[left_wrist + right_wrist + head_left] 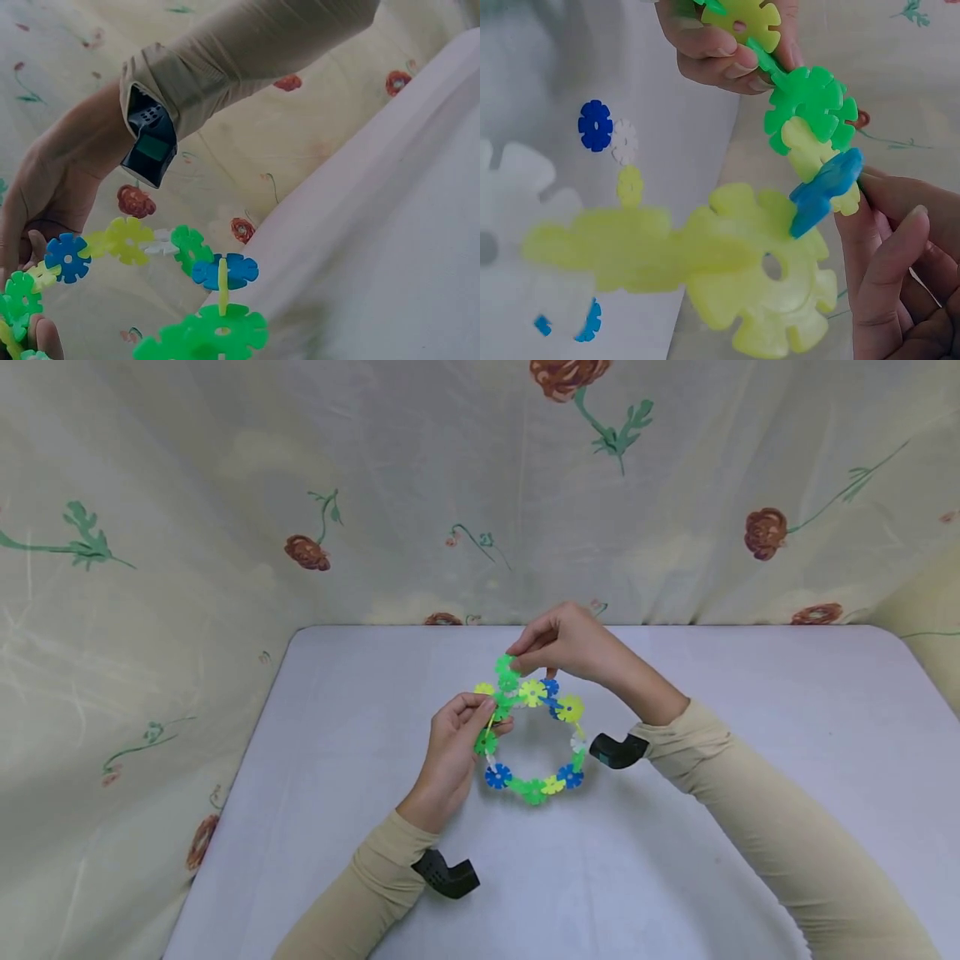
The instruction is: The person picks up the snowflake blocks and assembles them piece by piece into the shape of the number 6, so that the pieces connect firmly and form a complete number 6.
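A ring of interlocking plastic snowflake discs (pixel 498 776), in green, yellow, blue and white, hangs between both hands above the table. My left hand (pixel 448 747) pinches the ring at its upper left, thumb on top, by a green disc. At the top, my right hand (pixel 573 643) holds a green snowflake disc (pixel 505 665) between thumb and fingertips; it stands up from the loop where green discs join. The left wrist view shows the ring's green discs (pixel 225 331) close by, with the right hand behind. Near the right wrist camera, a yellow disc (pixel 772 274) covers part of the right hand.
The white table (pixel 360 710) lies beneath the hands, with a flower-printed curtain (pixel 420 468) behind it. Each wrist carries a black camera (pixel 619 750). Several blue, white and yellow discs (pixel 595 126) show against the white surface in the right wrist view.
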{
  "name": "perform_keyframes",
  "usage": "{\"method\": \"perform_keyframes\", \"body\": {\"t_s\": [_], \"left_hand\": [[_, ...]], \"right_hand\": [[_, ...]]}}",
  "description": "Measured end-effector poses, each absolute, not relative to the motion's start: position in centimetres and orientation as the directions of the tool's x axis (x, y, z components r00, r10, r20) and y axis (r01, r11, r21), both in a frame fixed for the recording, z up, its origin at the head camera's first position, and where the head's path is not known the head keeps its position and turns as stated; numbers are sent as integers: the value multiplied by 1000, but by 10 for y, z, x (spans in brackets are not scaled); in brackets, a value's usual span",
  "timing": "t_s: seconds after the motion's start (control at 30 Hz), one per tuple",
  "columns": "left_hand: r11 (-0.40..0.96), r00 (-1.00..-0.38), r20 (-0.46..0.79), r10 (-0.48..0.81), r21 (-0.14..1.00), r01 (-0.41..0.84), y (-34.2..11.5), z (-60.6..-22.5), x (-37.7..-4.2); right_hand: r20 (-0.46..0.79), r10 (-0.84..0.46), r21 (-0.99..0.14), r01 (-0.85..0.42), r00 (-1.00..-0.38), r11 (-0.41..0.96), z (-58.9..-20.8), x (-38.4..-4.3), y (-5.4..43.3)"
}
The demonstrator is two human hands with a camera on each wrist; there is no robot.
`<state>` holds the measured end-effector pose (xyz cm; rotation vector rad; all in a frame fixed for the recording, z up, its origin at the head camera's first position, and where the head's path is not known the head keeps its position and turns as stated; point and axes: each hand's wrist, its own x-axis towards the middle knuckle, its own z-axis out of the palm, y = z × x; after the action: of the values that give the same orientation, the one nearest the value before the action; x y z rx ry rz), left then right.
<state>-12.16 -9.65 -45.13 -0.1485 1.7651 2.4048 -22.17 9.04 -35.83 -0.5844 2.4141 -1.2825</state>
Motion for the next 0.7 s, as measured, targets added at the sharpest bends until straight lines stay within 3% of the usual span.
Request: {"method": "perform_keyframes", "body": {"t_s": [0.23,0.7], "left_hand": [[-291,-984,-176,36,940,-179,-97,-451,-122],[-261,-992,-121,-40,960,-107,-96,-451,-120]], "right_hand": [[-85,-522,-845,-216,-849,489,-362,-222,90],[-119,-511,-893,-133,-851,429,-370,-218,87]]}}
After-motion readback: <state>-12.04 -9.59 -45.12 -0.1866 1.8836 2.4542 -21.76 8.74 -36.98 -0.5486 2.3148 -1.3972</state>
